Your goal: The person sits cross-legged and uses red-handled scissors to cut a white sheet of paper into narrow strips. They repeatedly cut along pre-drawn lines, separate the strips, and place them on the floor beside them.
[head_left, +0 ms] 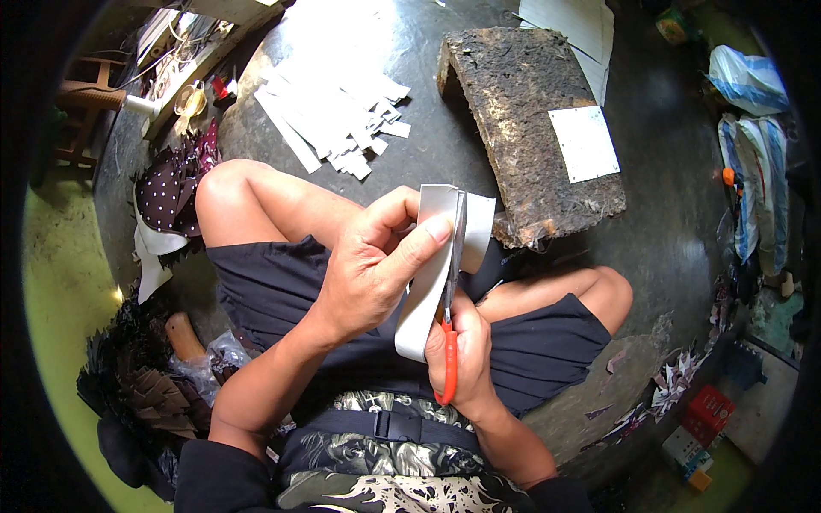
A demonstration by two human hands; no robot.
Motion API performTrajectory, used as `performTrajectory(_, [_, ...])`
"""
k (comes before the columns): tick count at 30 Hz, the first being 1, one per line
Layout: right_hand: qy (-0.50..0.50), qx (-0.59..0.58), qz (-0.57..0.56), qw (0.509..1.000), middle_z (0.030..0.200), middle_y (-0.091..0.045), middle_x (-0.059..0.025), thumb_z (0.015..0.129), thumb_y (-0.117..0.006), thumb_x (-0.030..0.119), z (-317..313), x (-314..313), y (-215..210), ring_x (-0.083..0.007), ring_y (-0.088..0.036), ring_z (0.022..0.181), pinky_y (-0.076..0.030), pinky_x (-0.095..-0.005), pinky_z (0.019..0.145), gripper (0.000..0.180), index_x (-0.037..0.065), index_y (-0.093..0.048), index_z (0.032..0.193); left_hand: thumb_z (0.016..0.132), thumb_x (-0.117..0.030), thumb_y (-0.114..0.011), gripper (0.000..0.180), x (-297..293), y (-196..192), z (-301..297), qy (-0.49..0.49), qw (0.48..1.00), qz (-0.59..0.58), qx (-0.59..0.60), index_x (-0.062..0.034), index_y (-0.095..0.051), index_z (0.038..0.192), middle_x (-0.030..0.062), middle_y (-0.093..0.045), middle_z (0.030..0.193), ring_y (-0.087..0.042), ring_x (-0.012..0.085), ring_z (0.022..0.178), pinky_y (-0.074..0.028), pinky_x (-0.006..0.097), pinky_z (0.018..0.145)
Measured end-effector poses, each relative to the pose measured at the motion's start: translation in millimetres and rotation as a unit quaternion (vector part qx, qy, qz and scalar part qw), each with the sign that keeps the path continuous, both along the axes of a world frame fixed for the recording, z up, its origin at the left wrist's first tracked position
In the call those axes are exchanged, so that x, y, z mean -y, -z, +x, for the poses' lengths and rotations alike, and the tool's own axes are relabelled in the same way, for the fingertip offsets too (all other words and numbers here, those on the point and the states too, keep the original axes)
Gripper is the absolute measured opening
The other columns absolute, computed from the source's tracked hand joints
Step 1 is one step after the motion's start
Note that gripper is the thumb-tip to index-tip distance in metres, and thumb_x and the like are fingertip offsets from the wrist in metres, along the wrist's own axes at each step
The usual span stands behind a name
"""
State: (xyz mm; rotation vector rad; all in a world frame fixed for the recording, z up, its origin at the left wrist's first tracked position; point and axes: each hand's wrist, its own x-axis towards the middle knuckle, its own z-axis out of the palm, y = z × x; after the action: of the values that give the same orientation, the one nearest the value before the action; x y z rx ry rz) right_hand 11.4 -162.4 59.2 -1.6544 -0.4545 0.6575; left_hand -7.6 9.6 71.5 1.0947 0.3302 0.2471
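L hand [369, 272] at frame center: fingers curled narrow, thumb tip pressed on front of a white paper strip [425, 291], other fingers wrapped behind its upper edge. Strip is pinched, runs top-right to bottom-left, tilted, lower end hanging free just above the lap. R hand [466, 350] just below and right of center: fingers closed thru the orange handles of scissors [451, 291], thumb in upper loop. Blades point up, lie along the strip's right side, metal touching paper; blades look near closed, exact gap can't tell. Strip sits between the two hands, L thumb right beside the blade.

Outward: person sits cross-legged, dark shorts [282, 286], knees bare, patterned shirt and black buckled belt [389, 423] at bottom center. Dark round floor surface [676, 231] under them.

Upper center-right: rough dark board block [522, 120], with a white square sheet [584, 143] lying on it. More white sheets [581, 26] at top, behind the block. Upper center-left: pile of cut white strips [338, 120], well apart from hands. Left: polka-dot dark fabric piece [171, 192]; lower left: heap of dark folded pieces [150, 385]. Right edge: plastic bags [753, 171]; lower right: red box [710, 412] and scattered paper scraps [676, 385].
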Motion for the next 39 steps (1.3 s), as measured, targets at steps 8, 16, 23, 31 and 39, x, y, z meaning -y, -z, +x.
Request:
performTrajectory(8, [0.013,-0.012,-0.034,0.999,0.075,-0.063,-0.0159,0.101,-0.069,0.031,-2,0,-7,-0.028,-0.062,0.064,-0.051,-0.0401,0.064,0.033,-0.001,-0.062,0.094,0.111,-0.014,-0.063,0.013,5,0,-3,-0.017,1.0,0.001,-0.001,-0.0016,-0.065,0.114,-0.0015,-0.068,0.097,-0.06,0.002,0.086,-0.05,0.02,0.074])
performTrajectory(16, [0.029,-0.042,-0.025,0.998,0.066,-0.06,-0.0117,0.102,-0.072,0.029,-7,1,-6,-0.0181,-0.057,0.058,-0.049,-0.0362,0.057,0.034,0.001,-0.064,0.086,0.11,-0.013,-0.063,0.012,7,-3,-4,-0.014,0.999,-0.029,-0.008,-0.0016,-0.065,0.114,-0.0015,-0.067,0.098,-0.059,0.0026,0.089,-0.05,0.022,0.078])
performTrajectory(23, [0.019,-0.021,0.014,1.0,0.071,-0.063,-0.0103,0.099,-0.074,0.032,-6,12,-5,-0.0153,-0.059,0.067,-0.053,-0.0382,0.064,0.032,0.0,-0.069,0.093,0.102,-0.007,-0.071,0.013,14,-6,-5,-0.05,0.999,0.011,0.001,-0.0032,-0.063,0.112,0.0016,-0.067,0.106,-0.063,0.0096,0.096,-0.05,0.026,0.085])
performTrajectory(31, [0.046,0.046,-0.006,0.998,0.084,-0.068,-0.0314,0.095,-0.075,0.023,-4,10,-21,-0.0449,-0.075,0.087,-0.055,-0.0466,0.07,0.03,-0.006,-0.065,0.097,0.103,-0.007,-0.067,0.025,27,-29,24,-0.094,0.995,-0.035,0.024,-0.0091,-0.045,0.114,0.007,-0.062,0.093,-0.07,0.018,0.075,-0.061,0.032,0.067])
performTrajectory(39, [-0.015,0.037,-0.066,0.997,0.077,-0.067,-0.0229,0.1,-0.075,0.032,-12,35,-37,-0.0336,-0.07,0.072,-0.054,-0.0428,0.069,0.035,-0.001,-0.067,0.095,0.104,-0.014,-0.068,0.053,7,-50,44,-0.171,0.983,-0.041,0.053,-0.009,-0.041,0.149,0.0052,-0.062,0.095,-0.067,0.015,0.072,-0.059,0.031,0.064])
